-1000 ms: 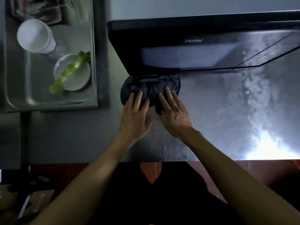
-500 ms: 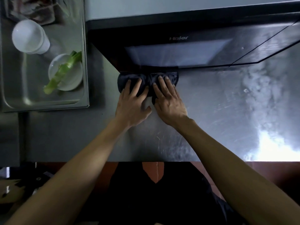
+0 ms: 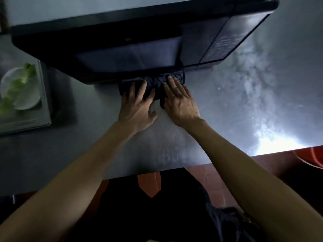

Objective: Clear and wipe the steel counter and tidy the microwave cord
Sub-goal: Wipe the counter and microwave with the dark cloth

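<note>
A dark bunched cloth (image 3: 155,82) lies on the steel counter (image 3: 227,109), pushed against the bottom front edge of the black microwave (image 3: 132,49). My left hand (image 3: 138,105) presses flat on the cloth's left part with straight, spread fingers. My right hand (image 3: 180,100) presses flat on its right part. The far edge of the cloth is hidden under the microwave. No cord is in view.
A steel tray (image 3: 44,102) sits at the left with a white bowl (image 3: 19,91) holding green vegetable pieces. Bright glare marks the counter's right front. An orange basin (image 3: 311,158) shows below the counter edge at the right, over red floor tiles.
Both hands have slid the cloth to the right along the microwave's front edge. The camera has turned right, so the tray now sits at the far left and the white cup is out of view.
</note>
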The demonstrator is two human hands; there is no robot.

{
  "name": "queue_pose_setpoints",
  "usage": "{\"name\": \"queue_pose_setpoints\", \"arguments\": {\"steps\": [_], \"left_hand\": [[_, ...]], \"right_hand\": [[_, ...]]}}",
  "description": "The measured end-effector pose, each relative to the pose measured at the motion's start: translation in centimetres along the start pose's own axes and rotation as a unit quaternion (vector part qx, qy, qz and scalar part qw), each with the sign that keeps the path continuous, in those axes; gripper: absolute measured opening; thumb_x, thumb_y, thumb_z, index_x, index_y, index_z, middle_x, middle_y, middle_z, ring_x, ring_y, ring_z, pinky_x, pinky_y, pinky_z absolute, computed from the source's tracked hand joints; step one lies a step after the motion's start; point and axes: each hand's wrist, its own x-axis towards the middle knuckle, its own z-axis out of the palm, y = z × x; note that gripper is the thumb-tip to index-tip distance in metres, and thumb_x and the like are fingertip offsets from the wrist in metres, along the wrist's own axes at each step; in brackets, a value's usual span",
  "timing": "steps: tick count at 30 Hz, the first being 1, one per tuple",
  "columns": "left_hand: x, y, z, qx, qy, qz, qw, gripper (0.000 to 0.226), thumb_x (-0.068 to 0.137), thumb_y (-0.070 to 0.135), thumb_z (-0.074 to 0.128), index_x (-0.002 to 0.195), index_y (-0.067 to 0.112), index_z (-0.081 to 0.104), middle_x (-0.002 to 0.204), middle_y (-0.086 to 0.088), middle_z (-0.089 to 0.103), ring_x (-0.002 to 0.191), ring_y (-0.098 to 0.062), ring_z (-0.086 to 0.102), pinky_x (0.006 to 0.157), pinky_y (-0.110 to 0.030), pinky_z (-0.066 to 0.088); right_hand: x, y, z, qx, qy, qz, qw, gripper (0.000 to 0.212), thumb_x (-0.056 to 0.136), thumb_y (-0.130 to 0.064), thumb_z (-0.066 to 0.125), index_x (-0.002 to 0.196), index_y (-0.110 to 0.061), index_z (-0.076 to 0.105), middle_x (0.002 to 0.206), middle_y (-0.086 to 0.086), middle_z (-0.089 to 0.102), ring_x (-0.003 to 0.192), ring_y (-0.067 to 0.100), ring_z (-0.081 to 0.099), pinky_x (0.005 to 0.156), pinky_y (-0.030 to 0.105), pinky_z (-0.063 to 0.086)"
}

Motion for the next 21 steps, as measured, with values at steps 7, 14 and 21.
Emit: {"name": "queue_pose_setpoints", "arguments": {"steps": [7,14,21], "left_hand": [[4.2,7.1,-0.7,-0.005,-0.015,0.047,0.999,0.066,0.089,0.045,0.048,0.151,0.028,0.032,0.163,-0.004,0.011,0.143,-0.042,0.016,0.111,-0.064,0.023],[7.7,13.5,-1.0,-0.016,-0.014,0.082,0.996,0.065,0.091,0.036,0.053,0.152,0.033,0.03,0.163,0.0,0.009,0.147,-0.04,0.005,0.113,-0.07,0.013],[8.4,16.7,-0.9,-0.014,0.003,0.101,0.995,0.064,0.085,0.027,0.058,0.146,0.031,0.037,0.157,-0.004,0.02,0.139,-0.044,0.022,0.111,-0.064,0.025]], "right_hand": [[-2.4,7.3,-2.2,-0.007,0.033,0.056,0.998,0.066,0.097,-0.039,0.02,0.155,-0.01,0.028,0.165,0.009,0.016,0.153,0.026,0.012,0.124,0.044,0.013],[-3.6,13.6,-4.4,-0.007,0.101,0.095,0.99,0.055,0.094,-0.024,0.038,0.145,-0.006,0.047,0.158,0.014,0.034,0.147,0.032,0.029,0.117,0.05,0.03],[-3.7,16.0,-5.5,0.004,0.143,0.074,0.987,0.053,0.086,-0.008,0.051,0.139,-0.011,0.051,0.145,0.011,0.047,0.126,0.038,0.045,0.083,0.048,0.054]]}}
